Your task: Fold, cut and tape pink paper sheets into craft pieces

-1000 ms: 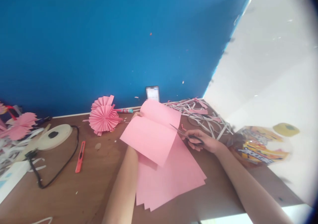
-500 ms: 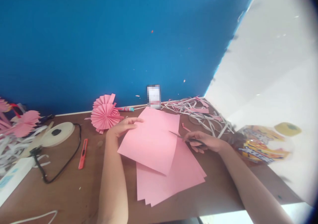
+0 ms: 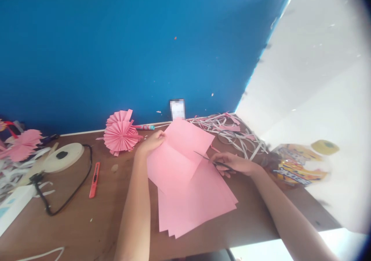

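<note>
My left hand (image 3: pixel 151 142) is closed on the upper left edge of a pink paper sheet (image 3: pixel 174 164), raised above the table. A bend or cut line runs across this sheet, and its far part tips up; I cannot tell which it is. My right hand (image 3: pixel 233 163) grips scissors (image 3: pixel 201 155) by the dark handles, the blades pointing left over the sheet's right side. Whether the blades are apart is too small to tell. Beneath lies a fanned stack of pink sheets (image 3: pixel 199 205), partly covered by the held one.
Left of my arm lie a red box cutter (image 3: pixel 94 180), a round cream disc (image 3: pixel 63 157) with a black cable, and a white box (image 3: pixel 16 207). Pleated pink paper rosettes (image 3: pixel 120 135) stand by the blue wall. Paper strips (image 3: pixel 216 124), a phone (image 3: pixel 177 109) and a snack packet (image 3: pixel 301 168) are further back or right.
My left hand has moved right and slightly up with the sheet's edge. The sheet now bends, its far part lifted. The scissors stay near its right side, while the whole view has shifted slightly.
</note>
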`<state>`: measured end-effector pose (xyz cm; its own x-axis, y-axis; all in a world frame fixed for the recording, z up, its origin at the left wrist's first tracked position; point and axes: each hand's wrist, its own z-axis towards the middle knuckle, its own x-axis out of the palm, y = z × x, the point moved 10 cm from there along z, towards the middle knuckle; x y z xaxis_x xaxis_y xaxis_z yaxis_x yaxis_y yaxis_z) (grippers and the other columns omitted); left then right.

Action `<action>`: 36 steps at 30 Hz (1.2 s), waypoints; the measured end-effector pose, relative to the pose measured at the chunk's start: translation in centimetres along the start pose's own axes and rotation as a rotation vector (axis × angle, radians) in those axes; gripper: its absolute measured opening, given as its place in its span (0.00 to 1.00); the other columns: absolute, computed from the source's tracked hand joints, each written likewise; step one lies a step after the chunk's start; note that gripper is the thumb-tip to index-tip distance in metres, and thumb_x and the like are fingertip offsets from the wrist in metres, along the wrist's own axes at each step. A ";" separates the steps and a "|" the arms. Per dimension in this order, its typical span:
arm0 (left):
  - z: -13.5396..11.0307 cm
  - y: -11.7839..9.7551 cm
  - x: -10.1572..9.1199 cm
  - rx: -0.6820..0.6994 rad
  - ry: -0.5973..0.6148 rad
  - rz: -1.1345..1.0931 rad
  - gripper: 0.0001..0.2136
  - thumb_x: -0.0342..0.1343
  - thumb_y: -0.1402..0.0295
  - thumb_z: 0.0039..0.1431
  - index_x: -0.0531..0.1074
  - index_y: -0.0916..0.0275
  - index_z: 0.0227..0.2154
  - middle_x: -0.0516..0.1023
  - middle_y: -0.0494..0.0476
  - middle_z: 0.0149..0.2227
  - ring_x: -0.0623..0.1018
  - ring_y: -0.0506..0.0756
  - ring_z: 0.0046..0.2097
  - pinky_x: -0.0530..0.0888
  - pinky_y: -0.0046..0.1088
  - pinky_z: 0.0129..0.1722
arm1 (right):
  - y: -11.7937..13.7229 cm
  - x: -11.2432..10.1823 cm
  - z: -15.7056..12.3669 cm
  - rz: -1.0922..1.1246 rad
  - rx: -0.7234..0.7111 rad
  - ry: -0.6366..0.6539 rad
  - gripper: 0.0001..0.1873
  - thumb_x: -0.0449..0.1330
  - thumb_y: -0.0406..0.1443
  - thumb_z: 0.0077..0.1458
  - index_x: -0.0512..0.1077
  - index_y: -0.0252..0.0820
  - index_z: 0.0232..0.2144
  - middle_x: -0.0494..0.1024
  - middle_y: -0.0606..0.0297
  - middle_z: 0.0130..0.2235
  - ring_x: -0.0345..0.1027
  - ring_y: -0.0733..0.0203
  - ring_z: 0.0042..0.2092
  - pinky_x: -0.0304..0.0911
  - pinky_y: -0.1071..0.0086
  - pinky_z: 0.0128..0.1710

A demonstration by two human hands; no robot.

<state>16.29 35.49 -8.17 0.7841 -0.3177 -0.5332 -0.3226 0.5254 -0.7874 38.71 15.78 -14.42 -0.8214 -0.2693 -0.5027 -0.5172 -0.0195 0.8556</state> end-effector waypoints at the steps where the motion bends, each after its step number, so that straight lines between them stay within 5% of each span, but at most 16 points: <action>1: 0.4 -0.3 0.0 0.010 -0.063 -0.012 0.16 0.51 0.57 0.53 0.70 0.60 0.41 0.74 0.56 0.44 0.72 0.56 0.44 0.65 0.24 0.37 | 0.1 0.0 0.0 -0.001 0.000 -0.008 0.28 0.60 0.50 0.53 0.62 0.35 0.46 0.69 0.66 0.26 0.63 0.73 0.22 0.43 0.83 0.15; 5: 1.8 -0.8 0.8 0.073 -0.211 -0.070 0.20 0.55 0.57 0.51 0.67 0.61 0.46 0.72 0.58 0.47 0.72 0.55 0.42 0.64 0.26 0.38 | 0.8 -0.1 -0.1 -0.002 -0.046 -0.024 0.27 0.58 0.50 0.54 0.63 0.35 0.46 0.70 0.65 0.27 0.65 0.71 0.24 0.48 0.82 0.17; 9: 2.8 -0.4 1.3 0.139 -0.209 -0.154 0.13 0.53 0.58 0.51 0.69 0.64 0.32 0.73 0.55 0.33 0.71 0.53 0.36 0.63 0.24 0.35 | 1.5 -0.8 -0.6 -0.015 -0.121 -0.060 0.24 0.58 0.48 0.56 0.65 0.35 0.46 0.71 0.63 0.31 0.66 0.71 0.28 0.51 0.82 0.21; 17: 2.2 2.1 -1.1 -0.027 -0.386 -0.258 0.12 0.52 0.59 0.49 0.69 0.64 0.29 0.71 0.52 0.29 0.69 0.50 0.31 0.61 0.24 0.30 | 0.8 -0.4 -0.3 0.014 -0.075 -0.024 0.27 0.58 0.52 0.53 0.65 0.34 0.44 0.67 0.66 0.25 0.60 0.73 0.22 0.45 0.81 0.17; 28: 3.1 1.2 0.5 0.048 -0.251 -0.314 0.16 0.56 0.54 0.48 0.71 0.64 0.32 0.72 0.53 0.33 0.70 0.50 0.34 0.63 0.23 0.33 | 0.5 -0.3 0.3 0.025 -0.090 -0.032 0.27 0.57 0.51 0.55 0.65 0.35 0.46 0.68 0.66 0.26 0.61 0.73 0.23 0.47 0.83 0.16; 36: 3.0 1.5 -1.0 0.062 -0.324 -0.496 0.20 0.60 0.52 0.44 0.72 0.65 0.34 0.74 0.56 0.35 0.71 0.52 0.36 0.64 0.23 0.35 | 0.5 0.4 0.6 0.051 -0.071 -0.029 0.24 0.59 0.49 0.54 0.65 0.37 0.46 0.66 0.69 0.27 0.64 0.74 0.23 0.50 0.83 0.17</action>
<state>16.57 38.97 -7.89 0.9584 -0.2846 0.0233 0.1476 0.4237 -0.8937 37.94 16.27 -14.26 -0.8534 -0.2440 -0.4607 -0.4571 -0.0746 0.8863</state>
